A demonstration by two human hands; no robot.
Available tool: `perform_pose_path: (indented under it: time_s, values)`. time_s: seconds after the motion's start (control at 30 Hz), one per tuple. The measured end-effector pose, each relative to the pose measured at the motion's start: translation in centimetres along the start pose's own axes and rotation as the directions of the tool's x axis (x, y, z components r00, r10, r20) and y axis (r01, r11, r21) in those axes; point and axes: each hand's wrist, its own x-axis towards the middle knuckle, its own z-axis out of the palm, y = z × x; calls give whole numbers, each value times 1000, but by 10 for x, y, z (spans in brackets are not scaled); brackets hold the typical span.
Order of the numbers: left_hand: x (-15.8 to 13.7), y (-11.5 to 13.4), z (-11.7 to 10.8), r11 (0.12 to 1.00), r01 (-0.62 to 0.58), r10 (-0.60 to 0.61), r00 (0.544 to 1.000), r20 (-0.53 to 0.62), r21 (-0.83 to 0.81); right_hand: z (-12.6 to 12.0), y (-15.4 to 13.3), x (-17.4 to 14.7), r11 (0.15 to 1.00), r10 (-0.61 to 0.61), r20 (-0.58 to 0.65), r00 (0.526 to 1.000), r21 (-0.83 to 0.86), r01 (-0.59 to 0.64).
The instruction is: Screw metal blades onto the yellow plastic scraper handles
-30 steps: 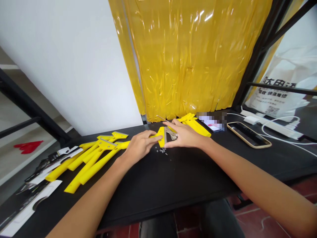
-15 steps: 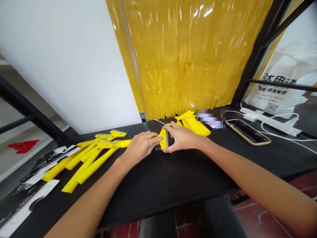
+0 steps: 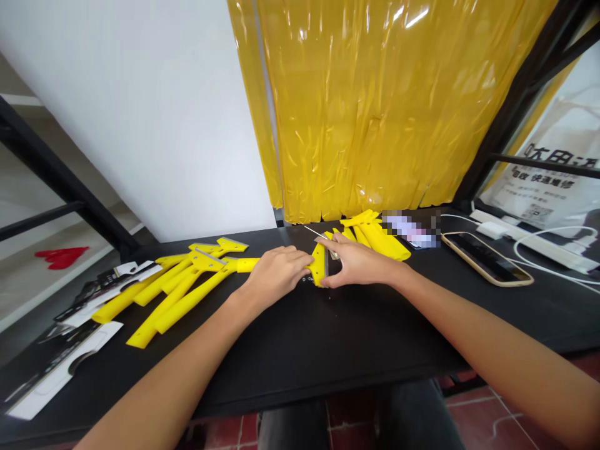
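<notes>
A yellow scraper [image 3: 319,261] with a metal blade edge is between my two hands above the black table. My left hand [image 3: 279,269] is closed around its handle, which sticks out to the left behind the fingers. My right hand [image 3: 359,259] pinches the scraper's head, thumb at the near end and fingers at the far end of the blade edge. A thin pale rod [image 3: 315,232] points out by the right fingertips; whether that hand also holds it, I cannot tell. Several tiny metal pieces [image 3: 307,279] lie just under the scraper.
Several yellow scrapers [image 3: 197,275] lie in a pile at left, beside black-and-white cardboard packaging [image 3: 70,369]. Behind my right hand are yellow handles [image 3: 377,240]. A phone [image 3: 487,257], white cables and a power strip [image 3: 534,240] are at right. Yellow plastic curtain [image 3: 375,125] hangs behind.
The head view has turned slightly left, so everything appears shifted to the right. Both hands keep their hold on the scraper, with hardly any visible change in finger position.
</notes>
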Motion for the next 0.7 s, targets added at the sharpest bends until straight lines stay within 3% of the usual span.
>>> perform_pose_path:
  time_s: [0.23,0.7]
  values:
    - [-1,-2,4,998,36,-37,999,-19,-56,1,-7,-1,998,39,26,999,-51,-37]
    - [1,1,-1,1000,0,0,1000,-1,7,-2,-2,-1,996,41,42,998,-78,-37]
